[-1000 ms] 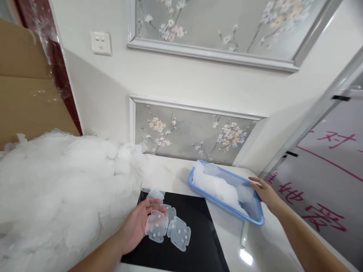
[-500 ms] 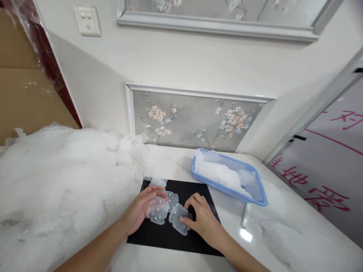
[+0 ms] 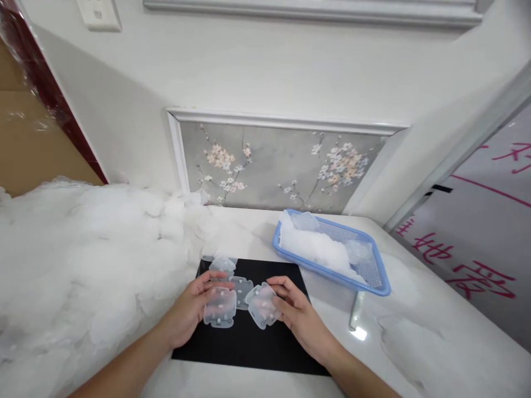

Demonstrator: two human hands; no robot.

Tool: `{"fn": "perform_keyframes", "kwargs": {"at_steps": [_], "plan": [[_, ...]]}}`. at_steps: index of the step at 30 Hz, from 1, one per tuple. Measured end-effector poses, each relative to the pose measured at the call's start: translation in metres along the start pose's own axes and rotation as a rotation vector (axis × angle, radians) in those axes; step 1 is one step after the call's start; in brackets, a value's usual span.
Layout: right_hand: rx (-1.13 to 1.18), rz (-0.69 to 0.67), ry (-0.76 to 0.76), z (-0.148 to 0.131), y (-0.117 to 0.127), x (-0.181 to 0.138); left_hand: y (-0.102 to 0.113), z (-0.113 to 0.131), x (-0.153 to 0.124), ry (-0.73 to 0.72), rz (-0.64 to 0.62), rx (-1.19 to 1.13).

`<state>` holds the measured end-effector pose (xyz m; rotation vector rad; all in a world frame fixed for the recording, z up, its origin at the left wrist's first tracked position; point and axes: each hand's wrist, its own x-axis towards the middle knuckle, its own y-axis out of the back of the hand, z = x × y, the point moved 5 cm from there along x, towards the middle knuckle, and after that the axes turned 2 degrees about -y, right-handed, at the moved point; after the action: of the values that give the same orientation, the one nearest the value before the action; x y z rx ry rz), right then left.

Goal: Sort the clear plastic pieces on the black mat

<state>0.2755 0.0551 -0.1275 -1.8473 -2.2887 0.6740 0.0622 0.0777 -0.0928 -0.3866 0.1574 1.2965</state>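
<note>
My left hand (image 3: 188,304) grips a thin translucent plastic piece (image 3: 219,315) by its left edge. The piece is squarish with notched corners and small pale dots. A similar translucent piece (image 3: 260,318) is pinched in my right hand (image 3: 296,309), its fingers partly showing through it. Both pieces are over a black mat (image 3: 249,348). Behind them, another dotted piece (image 3: 241,287) lies on the mat. At the mat's back left corner is one more translucent piece (image 3: 223,265), just beyond my left fingertips.
A large heap of whitish translucent pieces (image 3: 91,254) covers the left side of the white table (image 3: 257,221). To the back right stands a blue basket (image 3: 323,271) with more pieces inside. A narrow pale strip (image 3: 357,312) lies in front of it. A panelled wall (image 3: 269,72) rises behind.
My right hand has changed its hold, from thumb on top of its piece to gripping the right edge, with the piece tilted up. My left hand and its piece have shifted slightly left.
</note>
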Motion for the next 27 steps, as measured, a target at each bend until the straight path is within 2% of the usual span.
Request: {"fn": "perform_keyframes", "kwargs": {"at_steps": [6,10,13,17,19,22,24,27], "plan": [[0.002,-0.024,-0.006,-0.004,-0.001,-0.003,-0.004,0.002,0.000,0.071,-0.051,-0.134],[-0.318,-0.045,0.124,-0.012,-0.001,-0.010,-0.005,0.003,0.001,0.033,-0.167,-0.145],[-0.620,-0.092,0.226,-0.013,-0.003,-0.011,-0.005,0.006,0.001,-0.033,-0.240,-0.039],[-0.757,-0.083,0.272,-0.015,-0.007,-0.011,-0.005,0.010,-0.004,-0.078,-0.355,0.257],[-0.686,-0.007,0.240,-0.017,-0.006,-0.012,-0.004,0.014,-0.006,-0.138,-0.363,0.487],[-0.323,0.080,0.050,-0.009,-0.003,-0.014,-0.003,0.018,-0.007,-0.254,-0.354,0.673],[-0.053,0.091,-0.077,0.000,-0.003,-0.014,-0.003,0.016,-0.006,-0.268,-0.305,0.623],[0.180,0.043,-0.148,0.005,-0.006,-0.012,0.001,0.009,-0.004,-0.181,-0.115,0.351]]}}
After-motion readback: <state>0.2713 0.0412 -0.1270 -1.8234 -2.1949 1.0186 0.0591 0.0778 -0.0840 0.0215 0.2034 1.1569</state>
